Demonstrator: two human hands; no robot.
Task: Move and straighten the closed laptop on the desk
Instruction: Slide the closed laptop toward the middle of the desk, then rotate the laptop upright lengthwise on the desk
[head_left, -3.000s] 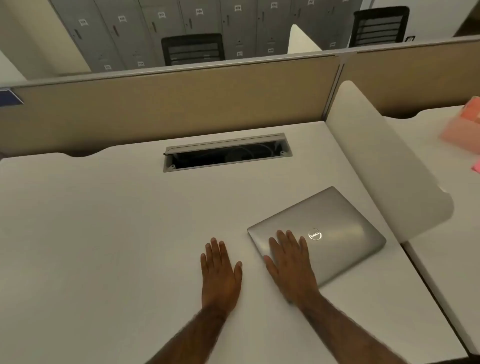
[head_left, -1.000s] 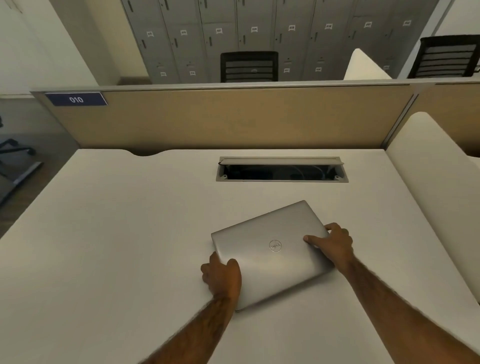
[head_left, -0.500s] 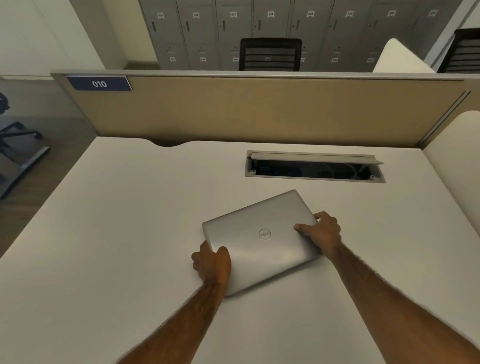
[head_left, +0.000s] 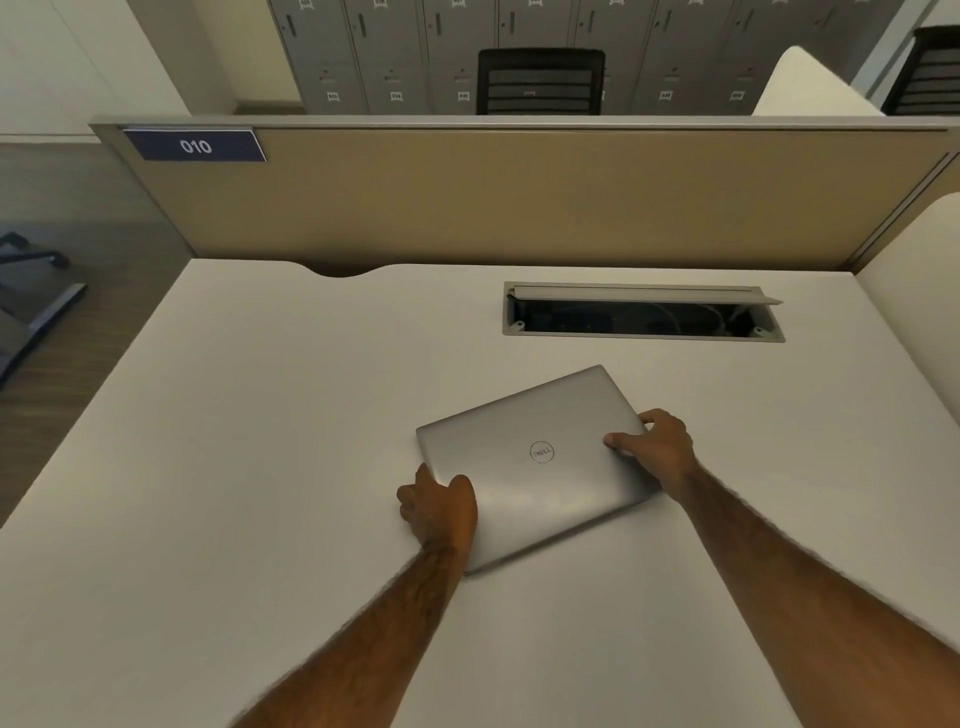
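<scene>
Head view. Closed laptop (head_left: 540, 467) lies flat on the table (head_left: 234, 467), centre-right of the frame, just below the open cable tray (head_left: 643, 312). Its edges run skewed to the table's back edge and the partition (head_left: 519, 197); far corner points toward the tray.

Left hand (head_left: 439, 506) curls over the laptop's lower-left edge, fingers closed on it. Right hand (head_left: 657, 447) clamps the right-hand edge, thumb on the lid.

Judgement: laptop is held from both sides, but straightening is not done. Left: rotate it until square with the table edge, then release.
</scene>
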